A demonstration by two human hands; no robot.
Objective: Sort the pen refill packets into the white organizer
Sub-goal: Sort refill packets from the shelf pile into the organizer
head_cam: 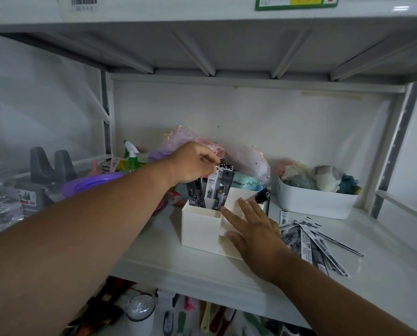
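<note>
My left hand pinches the tops of the upright refill packets in the white organizer's back-left compartment; my right hand lies flat on it, fingers straight. Loose packets wait on the shelf right. Risk: tall packets lean and spill if pushed unevenly.

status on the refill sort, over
Left hand pinching upright packets in white organizer. Right hand flat on it. Loose packets remain on shelf.

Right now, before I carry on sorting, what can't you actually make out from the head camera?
- Left hand fingers: curled away at the tops of the upright packets; the grip itself is hidden.
- White organizer: the right hand covers its front compartments.
- Loose packets on the shelf: overlapping, count unclear, print too small.
- Black item behind the organizer: partly hidden.
</note>
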